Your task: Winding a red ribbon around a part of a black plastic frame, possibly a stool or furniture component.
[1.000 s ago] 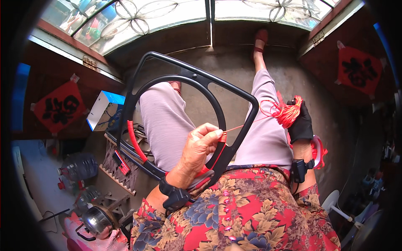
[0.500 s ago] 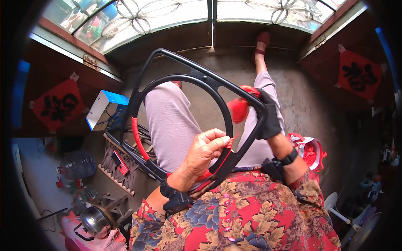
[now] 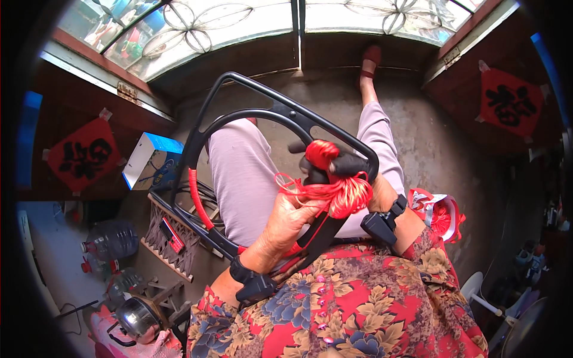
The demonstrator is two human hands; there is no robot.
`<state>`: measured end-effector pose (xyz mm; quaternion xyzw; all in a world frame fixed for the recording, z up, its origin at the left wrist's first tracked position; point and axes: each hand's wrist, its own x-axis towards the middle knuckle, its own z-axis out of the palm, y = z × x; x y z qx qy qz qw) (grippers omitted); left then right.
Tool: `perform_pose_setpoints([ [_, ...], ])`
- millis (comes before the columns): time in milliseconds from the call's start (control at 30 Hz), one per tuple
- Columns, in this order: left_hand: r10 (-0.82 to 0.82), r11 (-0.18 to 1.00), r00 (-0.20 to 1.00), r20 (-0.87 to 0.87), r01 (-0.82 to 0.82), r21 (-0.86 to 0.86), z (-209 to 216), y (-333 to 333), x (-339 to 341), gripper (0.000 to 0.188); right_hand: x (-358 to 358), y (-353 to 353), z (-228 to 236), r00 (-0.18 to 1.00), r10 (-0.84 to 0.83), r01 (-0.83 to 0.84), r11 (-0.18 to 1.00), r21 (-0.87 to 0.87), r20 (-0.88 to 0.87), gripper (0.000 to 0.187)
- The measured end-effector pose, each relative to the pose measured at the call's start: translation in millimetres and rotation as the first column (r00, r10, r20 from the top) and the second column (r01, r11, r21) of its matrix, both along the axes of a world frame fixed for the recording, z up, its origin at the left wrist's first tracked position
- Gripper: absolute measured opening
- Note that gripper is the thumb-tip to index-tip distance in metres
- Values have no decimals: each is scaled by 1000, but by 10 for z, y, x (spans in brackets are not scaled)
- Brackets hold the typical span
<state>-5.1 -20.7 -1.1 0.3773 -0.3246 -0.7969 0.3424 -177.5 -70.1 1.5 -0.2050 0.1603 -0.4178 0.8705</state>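
Note:
A black metal frame (image 3: 292, 114) with a round inner ring rests over my lap. Tight red cord wrapping (image 3: 197, 197) covers part of the ring's left side, and more red shows along its lower edge. My left hand (image 3: 279, 231), bare, pinches red cord at the ring's lower right; loose strands partly cover its fingertips. In a black glove, my right hand (image 3: 345, 164) grips a hank of red cord (image 3: 351, 196), which bulges above and below the fingers. The hank is inside the frame's right corner and hides part of the ring.
Left stands a low woven-top stool (image 3: 161, 253) with a red-and-black device (image 3: 173, 234) on it. Around it are a blue-and-white box (image 3: 156, 164), plastic bottles (image 3: 110, 238) and a metal kettle (image 3: 137, 319). A bag of red cord (image 3: 440, 216) sits right; glass doors (image 3: 239, 24) close the front.
My right hand has moved left and nearer, from outside the frame's right bar to beside my left hand, bringing the red hank along. The left hand and frame have barely moved.

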Motion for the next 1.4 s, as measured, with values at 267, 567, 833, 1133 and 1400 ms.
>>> perform_pose_setpoints([
  [267,50,995,999,-21,-47,91,-26,-38,72,10,-786,340,-453,777,-560,568,821,-65,-287,26],
  [567,170,969,980,-105,-146,200,40,-65,59,10,-1407,968,-210,631,-480,684,715,144,-610,30],
  [833,127,974,985,-120,-101,200,-58,-90,111,6,-770,113,-610,112,-675,206,733,-648,-729,28],
  [1133,89,958,993,-80,-63,281,-37,-6,124,12,292,-231,-430,993,-109,111,991,68,-39,48],
  [1400,118,979,989,-86,-102,178,-42,-10,50,20,88,-65,63,992,62,-62,998,3,110,50],
])
